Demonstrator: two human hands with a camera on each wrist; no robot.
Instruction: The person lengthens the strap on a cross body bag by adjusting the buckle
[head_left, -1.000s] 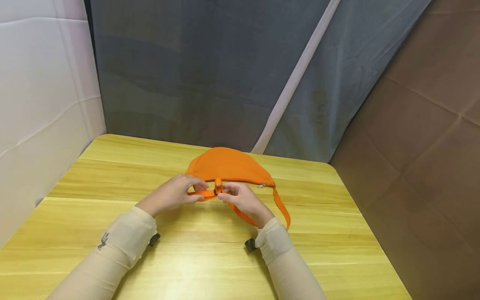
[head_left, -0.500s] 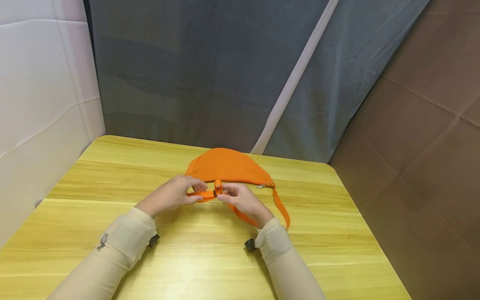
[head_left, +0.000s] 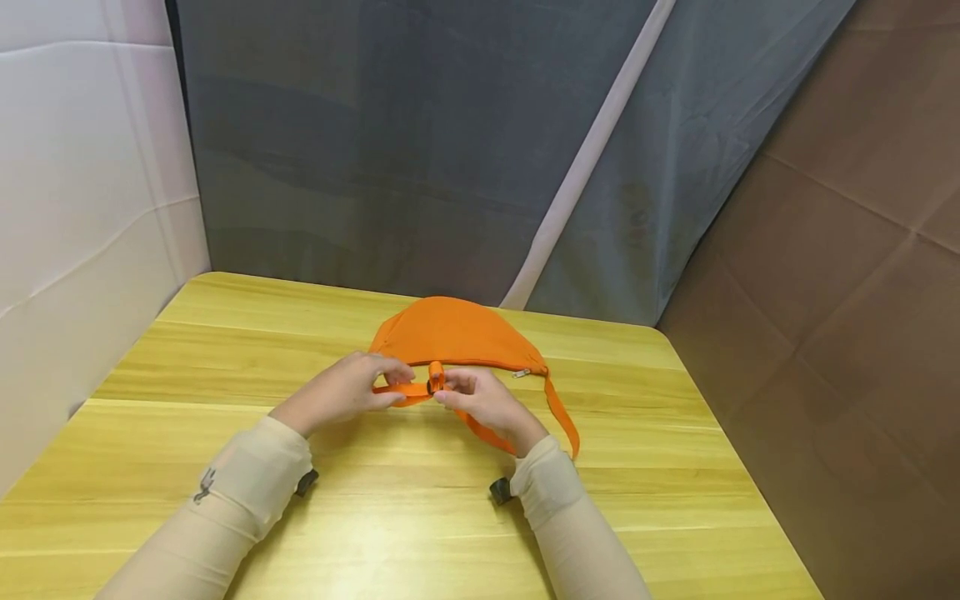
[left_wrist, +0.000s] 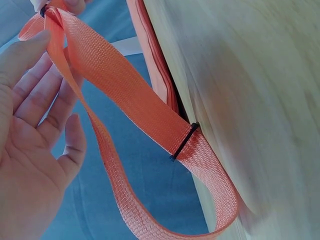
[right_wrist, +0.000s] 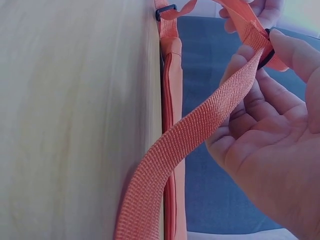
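Observation:
An orange waist bag [head_left: 457, 333] lies on the wooden table, with its zip pull [head_left: 521, 373] at the right end. Its orange webbing strap [head_left: 564, 417] runs forward to both hands. My left hand [head_left: 347, 392] pinches the strap between thumb and fingers, left of a raised loop [head_left: 437, 372]. With thumb and fingertips, my right hand [head_left: 491, 404] pinches the strap at a black slider buckle [right_wrist: 266, 55], partly covered by the fingers. Another black slider [left_wrist: 185, 141] sits on the strap nearer the bag in the left wrist view.
The pale wooden table [head_left: 405, 517] has rounded far corners. Behind it hangs a grey curtain [head_left: 360, 150] with a slanting pale strip [head_left: 588, 158]. A white wall [head_left: 90, 183] stands on the left and a brown panel [head_left: 847, 275] on the right.
Both hands keep their hold on the strap and slider, with hardly any motion. The head view has shifted very slightly, and the bag stays in place.

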